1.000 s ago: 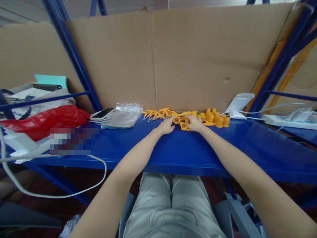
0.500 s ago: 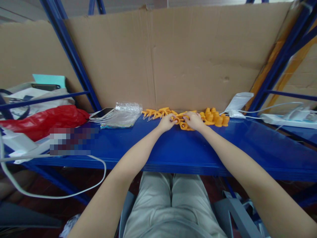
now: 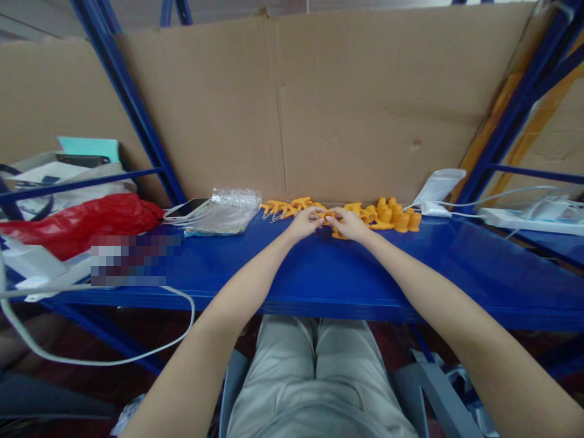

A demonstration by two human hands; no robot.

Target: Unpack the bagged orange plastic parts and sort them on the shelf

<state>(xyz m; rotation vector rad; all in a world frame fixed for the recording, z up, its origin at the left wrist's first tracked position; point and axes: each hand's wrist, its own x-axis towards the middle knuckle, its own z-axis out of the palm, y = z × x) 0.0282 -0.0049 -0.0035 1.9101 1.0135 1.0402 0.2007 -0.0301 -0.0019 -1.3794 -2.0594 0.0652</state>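
My left hand point(image 3: 302, 224) and my right hand point(image 3: 347, 223) meet at the back of the blue shelf point(image 3: 319, 274), fingertips pinched together on a small orange plastic part point(image 3: 327, 215) between them. To the left lies a row of orange T-shaped pieces with little chains point(image 3: 285, 208). To the right stands a cluster of orange cup-shaped pieces point(image 3: 395, 216). More orange parts lie under and behind my fingers, partly hidden.
A crinkled clear bag point(image 3: 228, 211) and a phone point(image 3: 188, 208) lie left of the parts. A red bag point(image 3: 77, 222), white cables point(image 3: 91, 359) and a white power strip point(image 3: 529, 219) sit at the sides. A cardboard sheet point(image 3: 319, 103) closes the back.
Both hands lifted off the parts on the shelf and drew together, now pinching one orange piece between them. The view shifted slightly.
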